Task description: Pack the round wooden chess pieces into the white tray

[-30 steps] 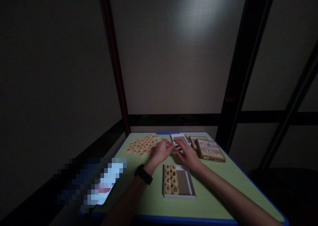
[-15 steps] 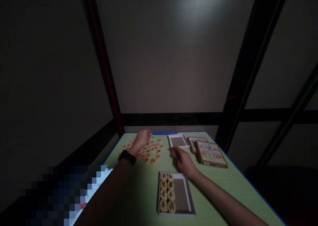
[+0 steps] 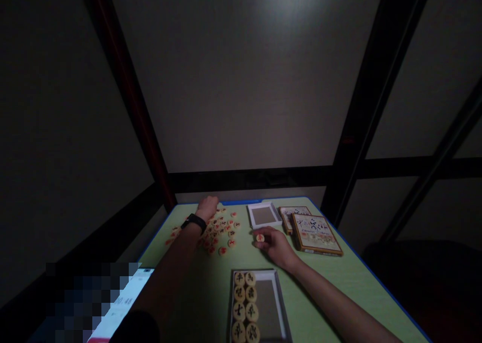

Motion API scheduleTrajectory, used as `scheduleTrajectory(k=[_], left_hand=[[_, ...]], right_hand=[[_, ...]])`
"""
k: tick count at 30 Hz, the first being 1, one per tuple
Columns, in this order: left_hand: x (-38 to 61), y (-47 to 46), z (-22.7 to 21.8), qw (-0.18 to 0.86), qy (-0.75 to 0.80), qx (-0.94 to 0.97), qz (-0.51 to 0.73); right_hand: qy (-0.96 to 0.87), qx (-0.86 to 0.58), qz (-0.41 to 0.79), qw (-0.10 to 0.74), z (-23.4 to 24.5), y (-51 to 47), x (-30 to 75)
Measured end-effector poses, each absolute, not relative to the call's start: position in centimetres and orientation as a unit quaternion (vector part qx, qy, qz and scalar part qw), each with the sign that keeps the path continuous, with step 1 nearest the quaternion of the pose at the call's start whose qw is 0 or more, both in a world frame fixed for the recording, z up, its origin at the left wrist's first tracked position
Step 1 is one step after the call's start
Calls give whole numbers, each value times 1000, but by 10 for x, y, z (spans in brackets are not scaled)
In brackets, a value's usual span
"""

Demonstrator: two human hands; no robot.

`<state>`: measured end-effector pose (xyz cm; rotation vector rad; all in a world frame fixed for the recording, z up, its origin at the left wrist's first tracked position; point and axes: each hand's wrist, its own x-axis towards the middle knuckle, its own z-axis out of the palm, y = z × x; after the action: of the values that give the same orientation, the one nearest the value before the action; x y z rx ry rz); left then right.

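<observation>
My right hand (image 3: 273,243) pinches a round pale game piece with a red mark (image 3: 259,238) just above the green table (image 3: 331,282), in front of an empty white tray (image 3: 264,215). My left hand (image 3: 207,206), with a dark band at the wrist, reaches to the far edge of a spread of red-marked pieces (image 3: 220,230); its fingers are curled over them and I cannot see what they hold. A nearer white tray (image 3: 280,308) carries a double column of black-marked pieces (image 3: 244,305).
Two printed box lids (image 3: 315,233) lie at the far right of the table. A lit phone screen (image 3: 120,308) sits at the left front edge. Dark posts and rails stand close behind the table, in front of a pale wall.
My left hand moved from the middle to the far left over the red pieces. My right hand drew back from the far tray and now holds a red-marked piece. The view tilted down.
</observation>
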<state>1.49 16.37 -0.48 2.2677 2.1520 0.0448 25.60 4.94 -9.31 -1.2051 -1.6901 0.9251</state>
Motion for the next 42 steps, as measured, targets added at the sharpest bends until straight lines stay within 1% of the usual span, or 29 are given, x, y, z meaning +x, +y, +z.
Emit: scheduleTrajectory(k=[3,8,10,12,15,17,23,26,31,33,38,40,42], left_hand=[[20,152,5,-9,684,729,34],[38,107,15,-33,627,769,120],[48,81,12,-14,553,803,221],[58,55,5,12,499,817,288],[68,24,-8,51,452,819,348],[72,12,-16,64,436,819,368],[69,2,-32,59,379,836,392],[65,0,-34,78,374,836,395],[63,4,-35,191,396,810,387],[64,9,-39,244,397,792,393],[65,19,-51,378,415,729,392],[65,19,-52,387,421,724,384],[64,17,-50,366,425,732,386]], right_hand=[[-671,-471,395,413,-86,46,255],[-726,-480,318,375,-64,36,261],[-755,-462,294,360,-54,33,265],[-784,-432,269,355,-45,27,269],[-816,-405,207,355,-34,9,274],[-829,-396,175,354,-30,-8,275],[-852,-359,155,349,-32,-46,273],[-852,-352,129,366,-37,-46,272],[-833,-346,89,422,-45,-38,272],[-833,-348,87,422,-47,-37,272],[-826,-390,116,390,-47,-39,273],[-825,-399,124,381,-46,-40,272],[-828,-397,123,376,-46,-41,272]])
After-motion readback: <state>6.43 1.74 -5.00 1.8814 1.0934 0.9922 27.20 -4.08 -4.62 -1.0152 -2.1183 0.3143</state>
